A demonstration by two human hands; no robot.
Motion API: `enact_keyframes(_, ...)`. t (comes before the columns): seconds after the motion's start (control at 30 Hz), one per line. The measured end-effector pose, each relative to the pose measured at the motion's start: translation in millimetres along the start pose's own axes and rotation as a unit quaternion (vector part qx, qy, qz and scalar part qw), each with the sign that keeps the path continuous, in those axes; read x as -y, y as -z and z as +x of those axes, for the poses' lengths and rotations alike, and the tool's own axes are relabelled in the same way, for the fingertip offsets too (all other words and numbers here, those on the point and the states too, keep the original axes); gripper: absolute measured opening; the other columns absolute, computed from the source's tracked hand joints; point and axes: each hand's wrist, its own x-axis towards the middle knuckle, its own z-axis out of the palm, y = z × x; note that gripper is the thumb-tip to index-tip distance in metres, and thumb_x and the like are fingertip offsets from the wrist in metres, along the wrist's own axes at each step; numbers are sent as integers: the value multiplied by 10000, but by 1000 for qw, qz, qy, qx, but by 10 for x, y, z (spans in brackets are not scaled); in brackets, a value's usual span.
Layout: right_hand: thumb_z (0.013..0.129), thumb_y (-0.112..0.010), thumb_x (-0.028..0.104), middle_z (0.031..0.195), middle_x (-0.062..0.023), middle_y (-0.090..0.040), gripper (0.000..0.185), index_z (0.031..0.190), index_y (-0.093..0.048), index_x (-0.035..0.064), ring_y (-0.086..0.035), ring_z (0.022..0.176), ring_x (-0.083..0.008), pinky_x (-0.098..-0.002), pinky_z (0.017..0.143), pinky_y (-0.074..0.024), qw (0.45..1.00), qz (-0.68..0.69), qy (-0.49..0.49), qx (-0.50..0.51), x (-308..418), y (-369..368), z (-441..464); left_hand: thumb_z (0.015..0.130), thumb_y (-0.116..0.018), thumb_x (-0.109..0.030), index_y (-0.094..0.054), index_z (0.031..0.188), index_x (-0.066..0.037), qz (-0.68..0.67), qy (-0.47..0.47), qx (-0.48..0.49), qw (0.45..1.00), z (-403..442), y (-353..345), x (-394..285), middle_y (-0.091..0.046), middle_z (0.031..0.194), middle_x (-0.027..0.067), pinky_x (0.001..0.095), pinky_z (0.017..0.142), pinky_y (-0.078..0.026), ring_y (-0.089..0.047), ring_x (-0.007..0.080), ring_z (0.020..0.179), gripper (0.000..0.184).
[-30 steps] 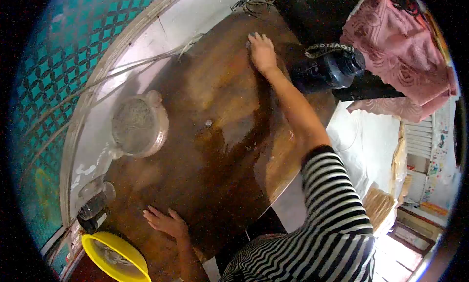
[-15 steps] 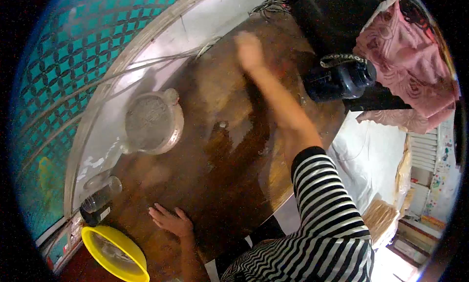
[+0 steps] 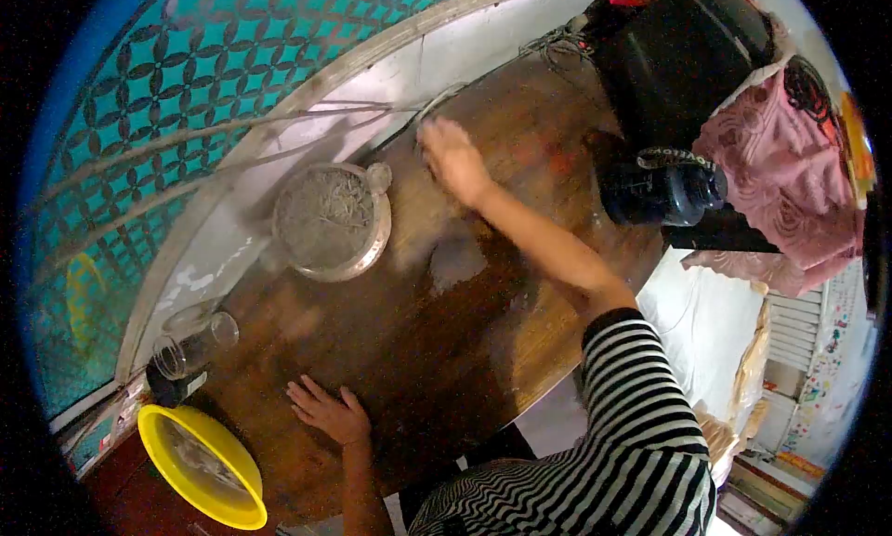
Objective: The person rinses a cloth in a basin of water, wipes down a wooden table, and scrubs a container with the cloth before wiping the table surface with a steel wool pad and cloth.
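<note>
- 1 brown table (image 3: 372, 327): spread beneath both hands; damp-looking patch near its middle.
- 1 right hand (image 3: 453, 163): blurred, over the table's far side, near the round vessel (image 3: 375, 243) with dusty grey top; cannot tell whether fingers are together or gripping.
- 1 left hand (image 3: 332, 413): palm down on the table, fingers apart.
- 1 yellow basin (image 3: 238, 451), 1 clear jar (image 3: 197, 346): left of the left hand.
- 1 dark bottle (image 3: 650, 196): near pink cloth (image 3: 790, 178).
</note>
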Motion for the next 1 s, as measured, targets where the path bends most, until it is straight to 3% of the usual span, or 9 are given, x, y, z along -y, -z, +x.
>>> enact_keyframes(0.1, 838, -464, 107, 1136, -160, -584, 297, 1104, -591, 67, -515, 1122, -322, -485, 1005, -350, 987, -36, 17, 155, -474, 138, 192, 856, -505, -304, -235, 1435, 2, -2, -8, -21, 1000, 5, -6, 11, -157, 1493, 257, 552, 1102, -131, -156, 407, 1388, 709)
enact_keyframes(0.17, 827, -465, 125, 988, -117, -594, 220, 993, -604, 90, -542, 998, -318, -482, 873, -400, 967, -126, -159, 153, -874, 362, 529, 858, -502, -309, -238, 1433, 4, -6, -6, -1, 1000, 11, 45, 37, -158, 1493, 257, 550, 1103, -130, -158, 403, 1388, 706)
enact_keyframes(0.3, 787, -532, 102, 937, -112, -603, 211, 979, -616, 72, -560, 926, -319, -477, 838, -426, 978, -191, -36, -76, -433, -310, 107, 859, -504, -315, -238, 1431, 10, -37, 8, 15, 999, 61, 224, -96, -159, 1492, 260, 545, 1107, -126, -156, 401, 1389, 710)
enact_keyframes(0.47, 779, -520, 81, 954, -120, -615, 230, 988, -614, 85, -567, 959, -306, -458, 861, -416, 990, 48, 108, 80, 145, 184, 178, 850, -527, -304, -239, 1429, 10, -39, 2, 0, 999, 1, 138, -41, -157, 1492, 261, 538, 1111, -118, -152, 406, 1388, 720)
enact_keyframes(0.57, 722, -518, 74, 803, -118, -549, 73, 787, -548, 85, -545, 780, -316, -458, 690, -438, 990, -79, -21, -119, -365, -124, 330, 847, -533, -304, -238, 1431, 6, -45, 8, 7, 999, 25, 124, -41, -153, 1494, 261, 539, 1111, -115, -151, 408, 1388, 723)
enact_keyframes(0.63, 781, -546, 124, 1014, -123, -627, 212, 967, -625, 59, -566, 1000, -304, -457, 845, -421, 980, 0, -91, 175, 244, 32, 294, 846, -535, -303, -238, 1432, 4, -39, 3, 10, 999, -23, 94, -3, -152, 1495, 262, 540, 1110, -114, -151, 410, 1387, 725)
enact_keyframes(0.73, 799, -569, 154, 1254, -86, -575, 285, 1070, -630, 89, -505, 1165, -286, -501, 945, -343, 988, 27, 110, 105, 472, 133, 93, 844, -537, -298, -236, 1432, 4, -30, -4, -4, 1000, -30, 9, 35, -150, 1495, 262, 542, 1109, -114, -149, 410, 1387, 727)
enact_keyframes(0.9, 728, -571, 98, 1225, -44, -596, 272, 990, -641, 112, -511, 1155, -264, -491, 951, -322, 977, 5, -122, 176, 456, 101, 325, 841, -533, -284, -236, 1431, 8, -33, -12, -23, 999, -22, -19, 25, -145, 1497, 259, 542, 1108, -110, -142, 404, 1391, 723)
enact_keyframes(1.0, 697, -591, 66, 1153, -12, -627, 312, 995, -652, 137, -529, 1110, -270, -495, 939, -324, 991, 50, 94, 75, 580, 79, 127, 838, -533, -281, -234, 1431, 11, -35, -10, -6, 999, -35, 7, 46, -142, 1498, 262, 540, 1109, -104, -140, 405, 1392, 725)
